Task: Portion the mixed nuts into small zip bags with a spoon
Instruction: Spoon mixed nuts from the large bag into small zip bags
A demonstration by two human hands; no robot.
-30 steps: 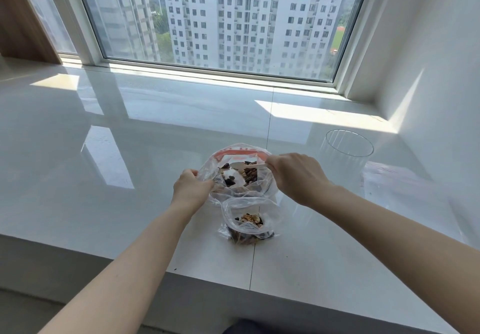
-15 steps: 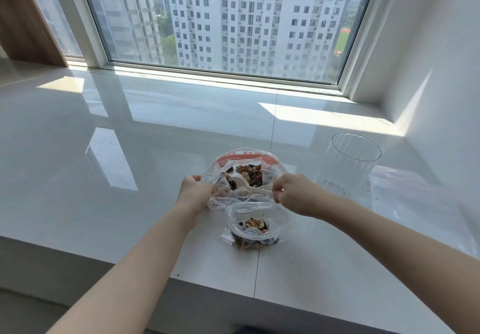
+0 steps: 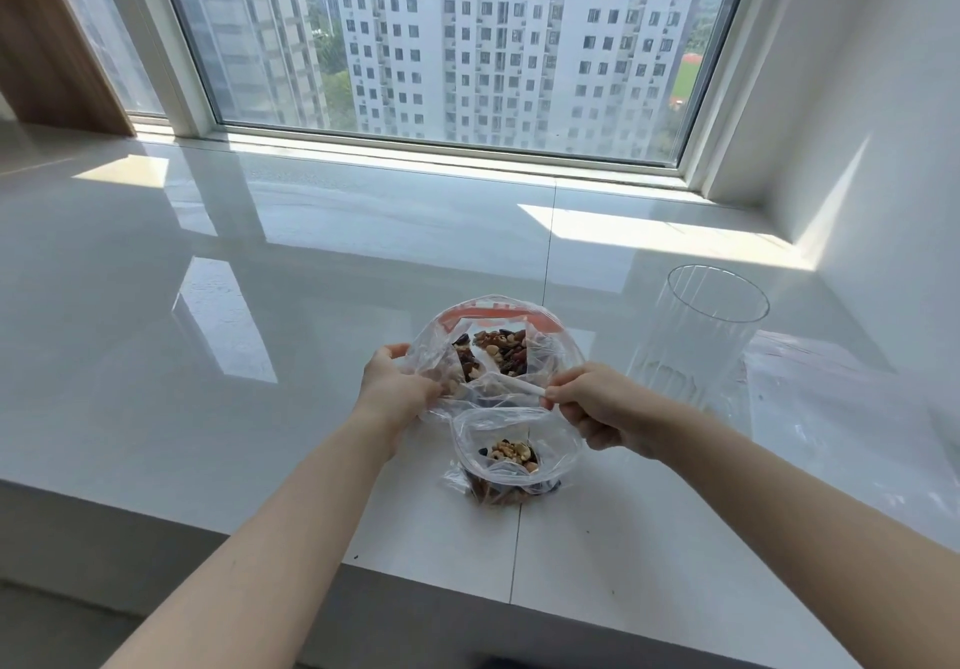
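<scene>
Large clear orange-zip plastic bag of mixed nuts [image 3: 493,351] on glossy white surface [image 3: 208,356], near rim pinched by left hand [image 3: 395,393]. White spoon handle [image 3: 519,388] gripped by right hand [image 3: 602,408]. Small clear zip bag [image 3: 511,455] just before large bag, part-filled. Ribbed clear glass [image 3: 696,341] right of it.

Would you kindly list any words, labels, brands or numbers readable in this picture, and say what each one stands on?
None can be read.
Big bag: its orange zip band shows pale marks, too blurred to read.
Small bag: no print shows.
Glass: plain ribbing, no label.
Flat bags by the wall: a faint reddish strip, no legible text.
Spoon, held by the right hand: no marking visible.
</scene>
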